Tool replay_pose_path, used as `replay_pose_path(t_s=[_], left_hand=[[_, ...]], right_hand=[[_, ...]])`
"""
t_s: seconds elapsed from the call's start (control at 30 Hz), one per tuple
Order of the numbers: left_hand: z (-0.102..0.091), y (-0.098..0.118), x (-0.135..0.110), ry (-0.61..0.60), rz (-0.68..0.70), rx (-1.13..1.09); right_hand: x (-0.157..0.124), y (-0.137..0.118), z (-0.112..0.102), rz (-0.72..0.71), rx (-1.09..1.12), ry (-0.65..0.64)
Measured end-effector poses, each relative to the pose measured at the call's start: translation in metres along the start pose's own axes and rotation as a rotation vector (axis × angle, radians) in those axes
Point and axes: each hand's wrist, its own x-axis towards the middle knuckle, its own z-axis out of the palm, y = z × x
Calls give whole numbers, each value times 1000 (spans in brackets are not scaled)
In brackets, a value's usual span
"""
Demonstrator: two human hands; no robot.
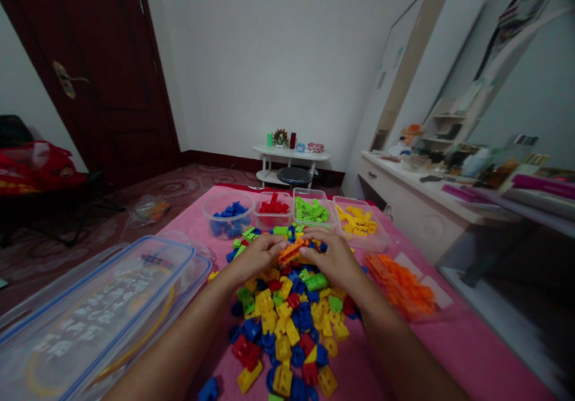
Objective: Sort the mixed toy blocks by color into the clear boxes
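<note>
Over the far part of a pile of mixed toy building blocks, both my hands are close together around an orange building block. My left hand pinches its left end between thumb and fingers. At the block's right end, my right hand has its thumb and fingers closed on it. Yellow, blue, red and green blocks lie beneath and in front of the hands. Part of the orange block is hidden behind my fingers.
Behind the pile stand clear containers of blue, red, green and yellow blocks. A container of orange blocks is at the right. Clear lids with blue rims lie left. A white dresser stands beyond the table's right edge.
</note>
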Motion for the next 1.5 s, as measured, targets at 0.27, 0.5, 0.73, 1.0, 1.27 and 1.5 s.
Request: replay_pose_path(t_s=[0.27,0.5,0.73,1.0,1.27,1.5], left_hand=[[4,1,0,18,43,-31],[10,4,-2,172,89,212],[26,6,-6,109,275,466],[40,2,-5,60,266,595],[33,10,-7,198,118,405],[29,7,0,254,-23,18]], right_hand=[[4,-8,-13,173,357,76],[3,19,-101,228,-386,453],[-7,36,-134,536,-850,167],[-8,27,-69,293,-523,-420],[-11,20,-53,233,-622,-454],[-7,17,-65,180,-387,-400]])
